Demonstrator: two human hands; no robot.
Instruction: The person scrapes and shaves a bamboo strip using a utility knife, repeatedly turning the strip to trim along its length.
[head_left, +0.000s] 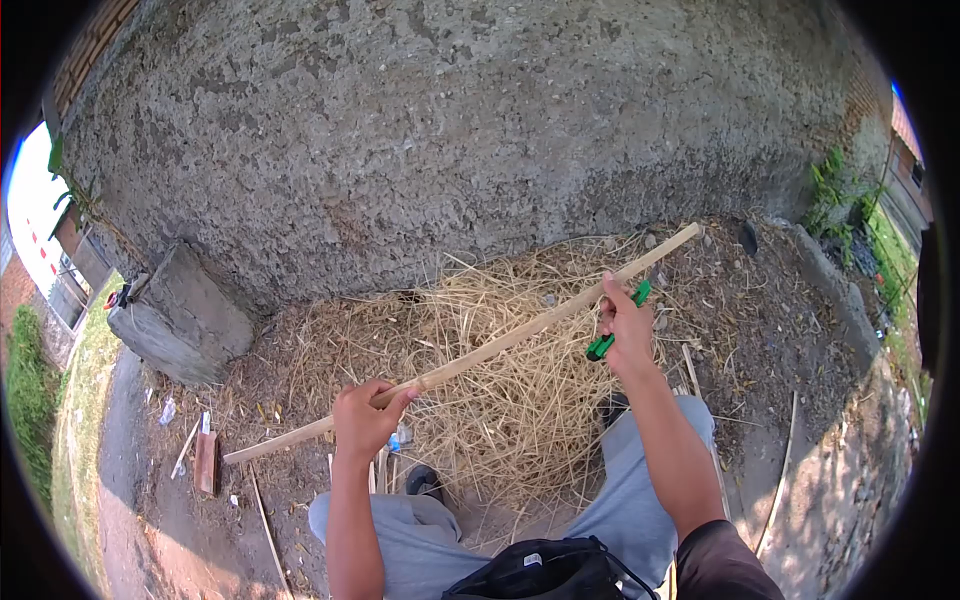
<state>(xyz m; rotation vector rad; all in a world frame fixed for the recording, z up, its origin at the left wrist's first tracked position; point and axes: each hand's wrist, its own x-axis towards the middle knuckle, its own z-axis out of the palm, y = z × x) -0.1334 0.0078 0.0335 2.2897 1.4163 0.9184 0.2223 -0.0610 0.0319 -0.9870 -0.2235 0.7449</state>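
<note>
A long pale bamboo strip (pixel 500 343) runs slantwise across the view, its right end higher and nearer the wall. My left hand (pixel 364 420) is closed around it towards its lower left end, thumb along the top. Farther up, my right hand (pixel 628 328) has thumb and fingers against the strip. That same hand grips a green box cutter (pixel 600 348), which sticks out on both sides of the fist; its blade cannot be made out. Beneath the strip, a heap of thin straw-coloured shavings (pixel 530 420) covers the ground between my legs.
A rough grey wall (pixel 480 130) rises in front. At the left stands a concrete block (pixel 190 320), with a small brown wood piece (pixel 206 462) on the ground nearby. A thin strip (pixel 780 480) lies at the right. A black bag (pixel 540 572) rests at my lap.
</note>
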